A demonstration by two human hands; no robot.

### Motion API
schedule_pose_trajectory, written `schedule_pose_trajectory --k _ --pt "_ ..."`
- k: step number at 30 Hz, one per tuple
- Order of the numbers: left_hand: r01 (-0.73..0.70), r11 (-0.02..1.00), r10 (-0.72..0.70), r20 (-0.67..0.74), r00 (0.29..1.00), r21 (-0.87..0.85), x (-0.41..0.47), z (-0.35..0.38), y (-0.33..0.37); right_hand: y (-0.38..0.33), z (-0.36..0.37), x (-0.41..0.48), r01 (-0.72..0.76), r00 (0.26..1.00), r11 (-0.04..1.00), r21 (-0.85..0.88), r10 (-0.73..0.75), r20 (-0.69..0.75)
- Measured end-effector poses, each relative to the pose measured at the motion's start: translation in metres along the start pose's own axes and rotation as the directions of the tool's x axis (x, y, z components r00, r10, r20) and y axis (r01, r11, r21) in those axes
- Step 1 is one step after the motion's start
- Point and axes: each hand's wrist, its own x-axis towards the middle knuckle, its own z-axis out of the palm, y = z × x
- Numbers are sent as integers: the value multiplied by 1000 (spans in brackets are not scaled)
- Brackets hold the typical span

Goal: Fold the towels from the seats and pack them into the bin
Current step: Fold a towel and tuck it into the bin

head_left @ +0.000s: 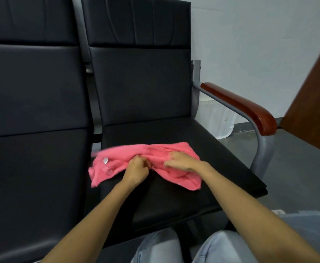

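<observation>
The bin just right of my knee shows only its rim, so I cannot tell what it holds. On the seat beyond, the towel lies bunched, soft and light I judge. My left hand pinches its middle; my right hand presses flat on it; corners look best to grip.

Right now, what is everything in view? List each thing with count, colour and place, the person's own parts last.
crumpled pink terry towel: one, pink, on the right seat's cushion.
black padded seats: two, black, side by side.
reddish-brown wooden armrest: one, on a grey metal frame, right of the seat.
brown wooden panel: one, far right edge.
grey plastic bin: one, lower right, only partly in view.
left hand: closed on the towel's middle.
right hand: fingers resting on the towel.
light blue jeans: knees, bottom centre.
</observation>
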Motion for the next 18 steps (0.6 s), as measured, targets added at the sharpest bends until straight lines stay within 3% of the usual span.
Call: schedule_pose_trajectory --k 3,4,6,10,12,15,17,18 --pt "21 990 -28 48 998 137 -4 -4 -11 -12 -9 -8 -71 990 894 442 117 -76" --pt "30 987 -43 75 996 161 -5 -3 -10 -9 -10 -5 -83 976 868 489 170 -136" --pt "-4 986 -20 142 990 168 -8 1 -6 -4 -9 -4 -81 963 911 405 176 -203" --pt "-81 985 44 227 973 153 -5 12 -1 11 -4 -7 -100 991 934 343 124 -49" --pt "-83 987 62 150 987 139 -1 16 -2 12 -9 -10 -107 984 885 454 160 -81" --pt "-64 995 67 -27 997 82 2 18 0 14 -21 -10 36 874 710 704 319 -366" --pt "-56 998 51 -128 991 -37 2 14 9 11 -32 -14 137 821 688 713 324 -470" --pt "-58 991 42 -135 990 -119 1 11 15 8 -35 -19 159 841 698 698 275 -467"
